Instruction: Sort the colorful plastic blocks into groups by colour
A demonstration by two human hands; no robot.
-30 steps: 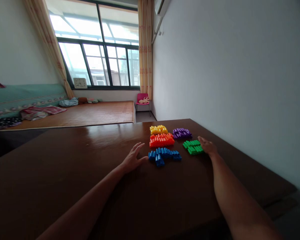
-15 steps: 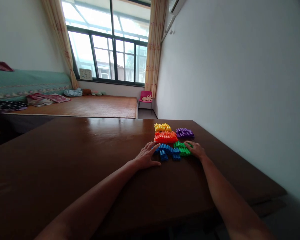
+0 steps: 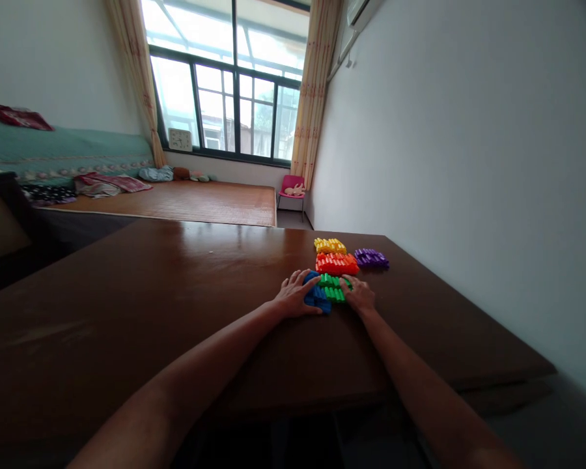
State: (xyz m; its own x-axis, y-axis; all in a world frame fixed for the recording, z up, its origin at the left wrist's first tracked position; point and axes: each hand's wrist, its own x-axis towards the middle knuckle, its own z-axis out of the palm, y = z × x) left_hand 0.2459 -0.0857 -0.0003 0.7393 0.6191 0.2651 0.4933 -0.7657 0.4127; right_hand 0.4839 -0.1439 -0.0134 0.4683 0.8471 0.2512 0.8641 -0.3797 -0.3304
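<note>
My left hand (image 3: 299, 296) lies against the left side of a cluster of small ridged blue plastic pieces (image 3: 318, 298). Its fingers are spread, with the thumb near the front of the cluster, and it covers part of the blue pieces. My right hand (image 3: 360, 295) rests at the right side of similar green pieces (image 3: 333, 294), its fingers bent loosely over their edge. Blue and green groups sit side by side between both hands. Just behind them is an orange-red group (image 3: 336, 263), with a yellow group (image 3: 330, 245) beyond it. A purple group (image 3: 372, 258) stands to the right.
The glossy brown table (image 3: 166, 326) spreads beneath everything, with a white wall (image 3: 459, 163) along its right. Past the far edge are a low bed platform (image 3: 215, 200) with cloths, a pink chair (image 3: 293, 185) and a window (image 3: 229, 98).
The green pieces have moved left with my right hand, closing up against the blue ones. The blue pieces are bunched tighter and shifted left relative to the orange-red group. My view has turned slightly.
</note>
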